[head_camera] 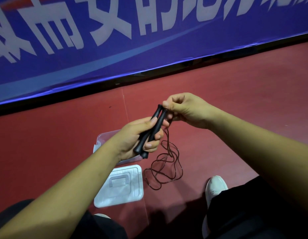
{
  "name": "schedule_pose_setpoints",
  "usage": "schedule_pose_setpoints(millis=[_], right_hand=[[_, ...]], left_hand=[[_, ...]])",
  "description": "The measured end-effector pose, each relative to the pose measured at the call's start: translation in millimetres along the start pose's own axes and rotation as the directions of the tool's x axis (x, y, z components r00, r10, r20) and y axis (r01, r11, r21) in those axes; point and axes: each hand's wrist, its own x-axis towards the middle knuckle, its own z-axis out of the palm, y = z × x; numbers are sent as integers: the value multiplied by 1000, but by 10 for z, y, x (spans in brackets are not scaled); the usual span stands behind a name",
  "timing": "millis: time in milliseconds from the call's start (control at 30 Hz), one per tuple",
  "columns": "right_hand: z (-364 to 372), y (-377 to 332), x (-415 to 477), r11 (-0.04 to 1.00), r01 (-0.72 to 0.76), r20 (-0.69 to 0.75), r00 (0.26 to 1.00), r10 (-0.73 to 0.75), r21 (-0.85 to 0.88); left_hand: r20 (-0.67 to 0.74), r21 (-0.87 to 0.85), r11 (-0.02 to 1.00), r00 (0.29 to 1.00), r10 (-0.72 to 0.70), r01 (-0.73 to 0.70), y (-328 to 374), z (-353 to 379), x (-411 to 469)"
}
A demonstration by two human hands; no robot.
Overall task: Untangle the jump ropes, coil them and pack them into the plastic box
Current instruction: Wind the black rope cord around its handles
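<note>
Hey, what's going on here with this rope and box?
A person grips both black handles together in the left hand, while the right hand pinches at their top ends. The rope hangs in loose loops onto the red floor, not yet coiled. The plastic box sits open below, its lid beside it.

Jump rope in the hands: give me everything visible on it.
One jump rope: two black handles, slim, tapered, ribbed near the top, matte like rubber or plastic, held side by side and tilted. The left hand grips their lower halves; the right hand pinches their top ends. A thin dark reddish-brown cord hangs from there and lies in loose, uncoiled loops on the red floor, just right of the white lid, seemingly not touching it.
</note>
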Motion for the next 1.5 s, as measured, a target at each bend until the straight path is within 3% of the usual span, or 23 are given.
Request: schedule_pose_setpoints(millis=[100,200,433,633,733,833,1000,1167,1333,1500], right_hand=[[-40,-56,6,997,76,-111,991,-74,11],[-91,-96,10,993,112,-166,979,-115,-27],[-161,-110,-29,962,104,-159,976,-147,-254],[-173,-196,-78,904,148,-46,982,-181,-402],[-184,-232,-68,894,190,-73,968,-239,-405],[-197,-287,-86,864,206,-39,967,-251,-459],[-281,-354,-119,885,212,22,975,-223,-414],[-288,-170,-100,861,69,35,998,-59,-504],[82,-35,-82,937,31,-15,999,-38,-347],[230,-84,-112,993,-70,36,997,67,99]], left_hand=[[-36,-5,999,999,33,-33,1,5,27],[-23,30,999,999,-23,24,7,23,13],[-72,-26,996,994,-85,83,-3,11,52],[-219,411,893,970,-101,186,-4,50,11],[-185,394,902,976,-112,178,54,25,-14],[-189,505,844,977,-95,180,100,-14,-41],[-187,441,897,974,127,-32,145,-13,-34],[-384,206,907,823,419,-366,307,-61,-6],[-584,66,874,691,425,-482,419,-250,-16],[-627,-63,845,680,380,-531,391,-294,29]])
